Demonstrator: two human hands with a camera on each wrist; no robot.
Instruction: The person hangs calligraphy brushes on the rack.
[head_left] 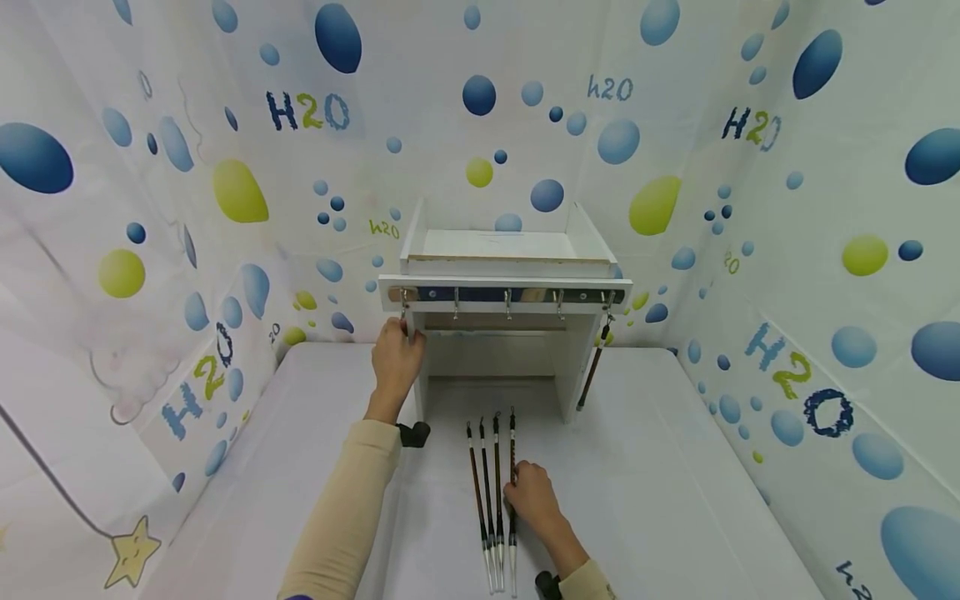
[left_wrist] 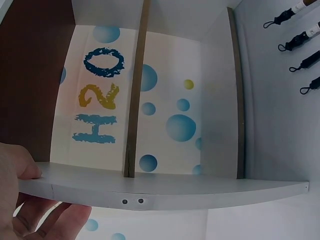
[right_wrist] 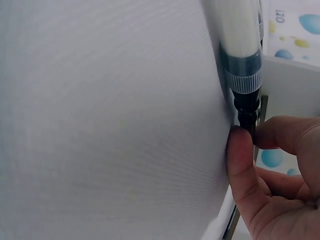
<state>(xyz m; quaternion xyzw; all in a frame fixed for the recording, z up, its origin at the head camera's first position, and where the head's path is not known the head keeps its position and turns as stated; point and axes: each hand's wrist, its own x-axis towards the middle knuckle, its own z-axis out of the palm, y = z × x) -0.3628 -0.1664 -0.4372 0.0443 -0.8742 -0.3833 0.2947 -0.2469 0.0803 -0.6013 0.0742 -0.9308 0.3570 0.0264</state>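
Note:
My left hand (head_left: pixel 397 358) grips the left side panel (left_wrist: pixel 165 194) of a small white shelf (head_left: pixel 585 367), just below its hook rail (head_left: pixel 480 295). In the left wrist view the thumb lies on one face of that panel and the fingers on the other. Down on the white table, my right hand (head_left: pixel 534 502) pinches a calligraphy brush (head_left: pixel 513 442) by its dark handle between thumb and finger. This brush lies rightmost in a row of several, white tips toward me and hanging loops toward the shelf. Another brush (head_left: pixel 595 367) hangs from the rail's right-end hook.
Beside the pinched brush, more brushes (head_left: pixel 487 492) lie side by side on the table (head_left: pixel 645 500). Several metal hooks (head_left: pixel 508 303) line the rail. An open-fronted top tray (head_left: pixel 487 245) sits above it. Walls with a bubble print enclose the table at back and sides.

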